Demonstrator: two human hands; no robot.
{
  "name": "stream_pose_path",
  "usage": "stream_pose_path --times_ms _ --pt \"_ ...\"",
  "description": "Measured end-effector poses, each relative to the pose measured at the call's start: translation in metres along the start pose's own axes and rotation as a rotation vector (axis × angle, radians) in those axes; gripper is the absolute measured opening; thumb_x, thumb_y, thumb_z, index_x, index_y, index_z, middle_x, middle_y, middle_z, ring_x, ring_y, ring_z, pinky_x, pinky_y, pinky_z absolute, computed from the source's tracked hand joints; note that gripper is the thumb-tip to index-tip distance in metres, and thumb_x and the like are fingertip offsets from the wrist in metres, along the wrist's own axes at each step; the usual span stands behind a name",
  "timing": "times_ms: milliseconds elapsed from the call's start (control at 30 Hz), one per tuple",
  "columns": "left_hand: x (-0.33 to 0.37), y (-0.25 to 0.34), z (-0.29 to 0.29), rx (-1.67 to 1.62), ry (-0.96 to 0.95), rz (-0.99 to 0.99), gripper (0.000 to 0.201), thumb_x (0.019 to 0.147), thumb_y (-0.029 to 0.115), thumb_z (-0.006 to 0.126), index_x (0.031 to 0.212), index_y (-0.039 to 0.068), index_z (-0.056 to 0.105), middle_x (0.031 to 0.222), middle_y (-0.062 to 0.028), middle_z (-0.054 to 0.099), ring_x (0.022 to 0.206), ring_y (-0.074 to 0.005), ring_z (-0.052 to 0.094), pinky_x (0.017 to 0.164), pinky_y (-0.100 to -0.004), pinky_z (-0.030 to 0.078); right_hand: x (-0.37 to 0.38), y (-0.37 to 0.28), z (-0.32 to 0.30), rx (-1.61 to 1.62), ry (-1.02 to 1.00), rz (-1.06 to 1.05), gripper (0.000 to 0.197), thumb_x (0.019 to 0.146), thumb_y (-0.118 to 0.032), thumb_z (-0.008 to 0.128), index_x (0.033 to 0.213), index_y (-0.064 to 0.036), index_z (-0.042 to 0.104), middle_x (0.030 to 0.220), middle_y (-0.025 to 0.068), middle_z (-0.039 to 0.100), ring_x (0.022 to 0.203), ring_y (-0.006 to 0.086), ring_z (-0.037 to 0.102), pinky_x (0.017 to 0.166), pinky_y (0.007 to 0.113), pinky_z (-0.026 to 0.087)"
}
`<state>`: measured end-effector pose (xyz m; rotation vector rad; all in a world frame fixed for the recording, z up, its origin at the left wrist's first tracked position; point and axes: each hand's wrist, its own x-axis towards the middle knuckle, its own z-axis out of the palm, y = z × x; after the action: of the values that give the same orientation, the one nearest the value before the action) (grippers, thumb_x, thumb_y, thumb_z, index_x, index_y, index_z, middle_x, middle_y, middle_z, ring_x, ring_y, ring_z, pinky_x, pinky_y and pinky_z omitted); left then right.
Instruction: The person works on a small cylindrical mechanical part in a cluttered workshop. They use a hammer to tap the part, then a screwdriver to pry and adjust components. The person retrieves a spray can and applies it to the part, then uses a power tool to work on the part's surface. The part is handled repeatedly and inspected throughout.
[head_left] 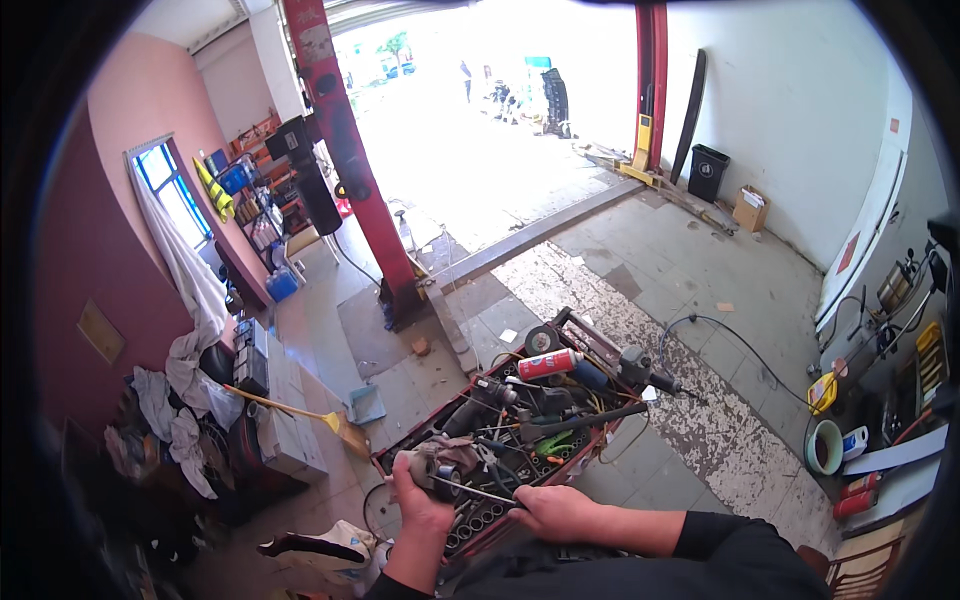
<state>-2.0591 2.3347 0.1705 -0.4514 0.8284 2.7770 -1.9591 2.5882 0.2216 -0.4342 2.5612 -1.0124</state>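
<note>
Head view: left hand grips a greyish part, right hand a thin rod reaching it, tool tray beneath them; work seems underway, unfinished.

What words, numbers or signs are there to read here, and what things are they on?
Tall red metal post: pale writing near the top, which I won't copy out.
Red-and-white cylindrical can: printing too small to read.
Black plastic bin: a white mark, too small to make out.
Red rectangular patch, right wall: any writing too blurred.
</note>
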Motion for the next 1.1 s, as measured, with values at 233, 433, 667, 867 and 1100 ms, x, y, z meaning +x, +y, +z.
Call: stream_pose_path --times_ms 233,433,667,867,1100 --pt "0.001 0.006 -0.015 -0.007 0.145 0.046 0.058 0.102 0.062 0.073 0.129 0.011 0.072 0.116 -0.0078 0.079 0.104 -0.0263 0.076 0.097 -0.0443 0.063 0.005 -0.005 0.014 -0.026 0.004 -0.001 0.044 0.114 -0.045 0.059 0.113 -0.0015 0.057 0.105 0.0287 0.076 0.103 0.0519 0.074 0.091 0.063 0.058" --pt "-0.007 0.012 -0.017 0.012 0.154 0.071 0.054 0.099 0.061 0.081 0.120 0.014 0.069 0.104 -0.0050 0.076 0.093 -0.0220 0.074 0.086 -0.0431 0.065 0.007 -0.010 0.020 -0.019 0.015 -0.022 0.044 0.114 -0.045 0.059 0.114 -0.0011 0.057 0.105 0.0292 0.076 0.104 0.0523 0.074 0.091 0.062 0.058" --pt "-0.012 0.023 -0.019 -0.004 0.158 0.063 0.043 0.102 0.049 0.083 0.119 0.011 0.070 0.107 -0.0060 0.078 0.092 -0.0224 0.075 0.085 -0.0421 0.066 0.010 -0.018 0.025 -0.028 -0.014 -0.004 0.044 0.115 -0.045 0.059 0.115 -0.0013 0.057 0.107 0.0290 0.077 0.104 0.0523 0.074 0.091 0.062 0.058" --pt "-0.007 0.022 -0.031 0.105 0.131 0.162 0.048 0.100 0.054 0.084 0.117 0.011 0.071 0.100 -0.0068 0.078 0.089 -0.0230 0.076 0.085 -0.0401 0.066 0.011 -0.022 0.029 -0.072 0.029 -0.024 0.042 0.115 -0.044 0.059 0.115 -0.0022 0.058 0.106 0.0279 0.076 0.104 0.0511 0.074 0.090 0.061 0.058" --pt "-0.014 0.036 -0.027 0.137 0.029 0.020 0.040 0.103 0.049 0.078 0.116 0.013 0.069 0.096 -0.0082 0.078 0.086 -0.0266 0.076 0.081 -0.0425 0.065 0.013 -0.031 0.007 -0.069 -0.034 -0.052 0.042 0.113 -0.044 0.061 0.110 -0.0018 0.062 0.102 0.0288 0.076 0.102 0.0516 0.074 0.090 0.061 0.058"
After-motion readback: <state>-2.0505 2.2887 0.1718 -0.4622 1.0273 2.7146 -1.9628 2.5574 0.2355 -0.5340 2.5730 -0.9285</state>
